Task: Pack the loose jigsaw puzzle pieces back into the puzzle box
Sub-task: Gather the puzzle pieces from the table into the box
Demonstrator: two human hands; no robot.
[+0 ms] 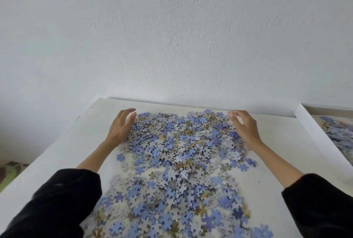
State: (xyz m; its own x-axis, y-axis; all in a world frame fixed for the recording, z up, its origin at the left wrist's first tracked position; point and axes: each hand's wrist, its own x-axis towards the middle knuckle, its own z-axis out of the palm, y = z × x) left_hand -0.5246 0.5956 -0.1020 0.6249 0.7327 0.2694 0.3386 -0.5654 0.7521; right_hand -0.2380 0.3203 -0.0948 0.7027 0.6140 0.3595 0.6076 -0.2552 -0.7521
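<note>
A wide heap of loose blue, grey and tan puzzle pieces covers the white table. My left hand rests on its edge against the far left side of the heap, fingers slightly curved, touching the pieces. Across from it, my right hand cups the far right side of the heap with fingers bent, and nothing shows in its grip. The puzzle box stands at the right edge of the view, white-walled, with pieces inside; only part of it shows.
A white textured wall rises right behind the table's far edge. The table's left edge runs diagonally, and a patterned green floor or fabric shows below it. Black sleeves cover both forearms near the bottom corners.
</note>
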